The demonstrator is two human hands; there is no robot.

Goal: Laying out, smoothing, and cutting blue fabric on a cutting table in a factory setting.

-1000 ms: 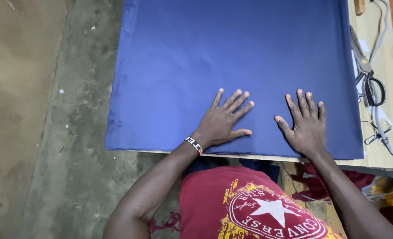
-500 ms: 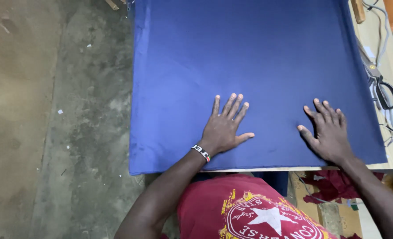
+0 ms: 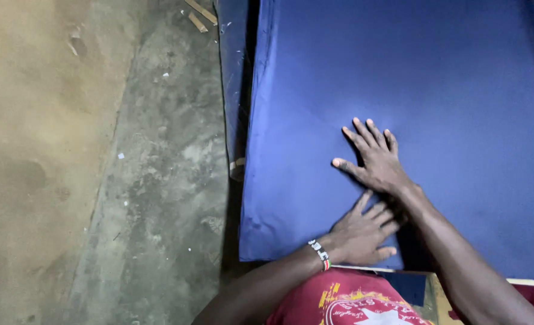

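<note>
Both palms lie flat and open on the blue cloth [image 3: 399,78] spread over the tabletop [image 3: 528,281], left hand [image 3: 358,233] near its front edge, right hand [image 3: 372,157] just beyond; smoothing works best with even outward strokes.

We are looking down at a blue cloth [image 3: 411,78] lying flat over a table [image 3: 528,281]. Our right hand [image 3: 372,157] is pressing flat on the cloth, fingers spread. Our left hand [image 3: 360,232], wearing a beaded wristband [image 3: 319,253], is lying palm down just behind it. A dusty concrete floor [image 3: 98,168] is showing at left.
</note>
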